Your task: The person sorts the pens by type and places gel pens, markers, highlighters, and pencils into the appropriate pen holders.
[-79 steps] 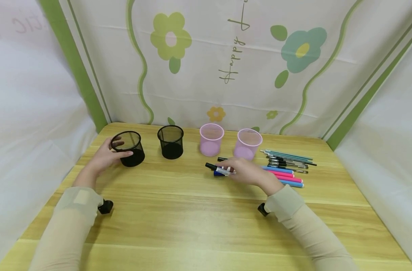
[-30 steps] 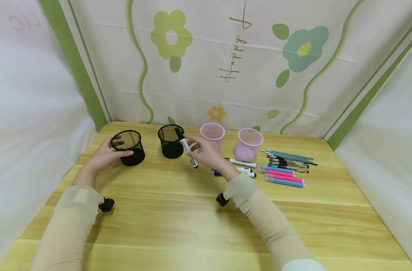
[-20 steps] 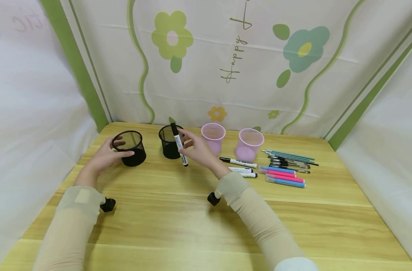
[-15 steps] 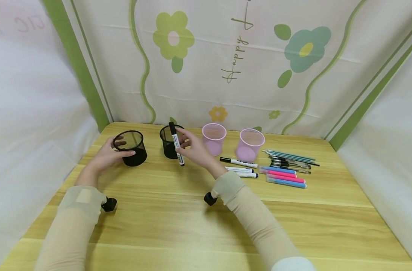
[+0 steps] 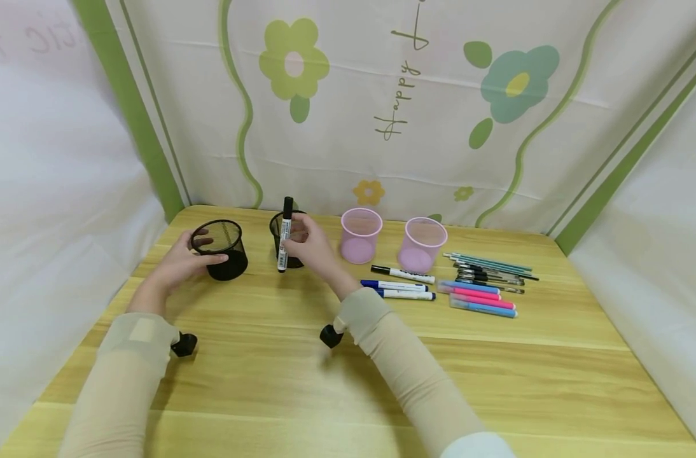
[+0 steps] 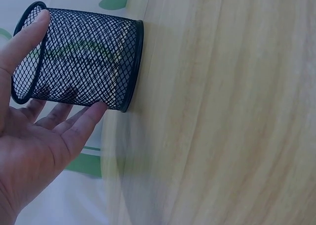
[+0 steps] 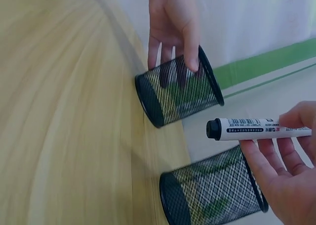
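My left hand [image 5: 176,264] grips the leftmost black mesh pen cup [image 5: 229,264], thumb on the near side and fingers behind. In the left wrist view the thumb lies by the rim of that cup [image 6: 84,57], and the fingertips touch its side. A white whiteboard marker [image 5: 285,235] with a black cap is pinched in my right hand [image 5: 316,251], nearly upright with its cap up. It overlaps the second black mesh pen cup [image 5: 294,261] in the head view. From the right wrist, the marker [image 7: 247,129] shows between the two cups, outside both.
Two pink pen cups [image 5: 357,249] stand right of the black ones. Several whiteboard markers [image 5: 405,296], pink and blue felt-tip pens [image 5: 485,303], black gel pens [image 5: 480,275] and thin teal sticks [image 5: 491,262] lie at the right. A printed curtain [image 5: 336,146] hangs behind the table.
My right hand has picked up the black-capped marker from the pile and carried it left to the second black cup, turning it more upright. The left hand keeps its grip on the leftmost cup.
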